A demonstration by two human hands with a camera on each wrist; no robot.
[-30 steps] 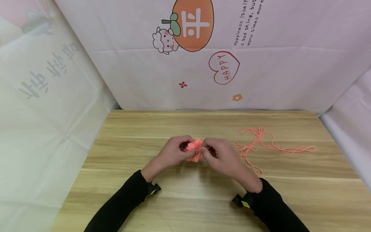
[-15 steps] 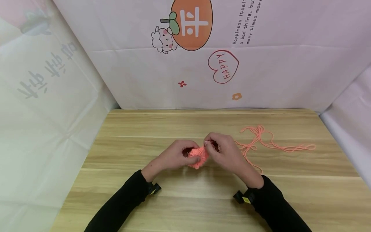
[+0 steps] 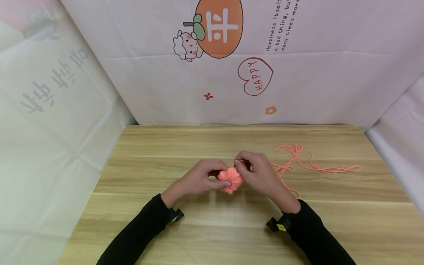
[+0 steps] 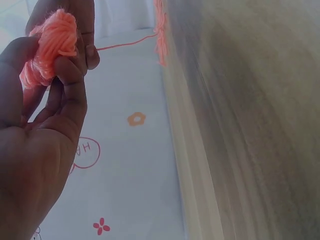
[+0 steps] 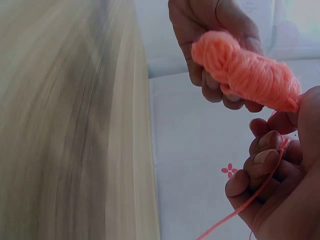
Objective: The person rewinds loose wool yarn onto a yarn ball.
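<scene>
One coral yarn bundle (image 3: 235, 179) is held over the table (image 3: 212, 235), gripped by a person's left hand (image 3: 198, 179) on its left, while the right hand (image 3: 258, 171), just to its right, is curled round a strand (image 5: 235, 213). Farther right of the bundle lies loose yarn (image 3: 296, 149); neat winding likely calls for steady hold and even, gentle tension.

Coral yarn bundle (image 3: 233, 179), wound in thick coils, gripped in the left hand (image 3: 200, 177), loose coral strands (image 3: 294, 159), tangled in loops, lying on the table (image 3: 212, 232).
</scene>
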